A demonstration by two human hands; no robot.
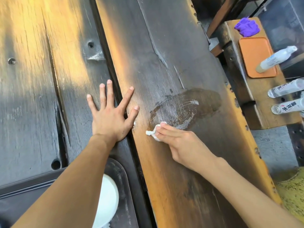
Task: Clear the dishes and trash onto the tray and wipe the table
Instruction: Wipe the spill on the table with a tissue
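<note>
Nearest, under the left forearm, a dark tray [122, 191] holds a white dish [107, 199]. Farther out, the left hand [111, 116] lies flat on the table [172, 46], fingers spread, gripping nothing. Beside it, the right hand [182, 143] presses a crumpled white wipe [153, 131] under straight fingers pointing left, by a wet smear [185, 109].
</note>
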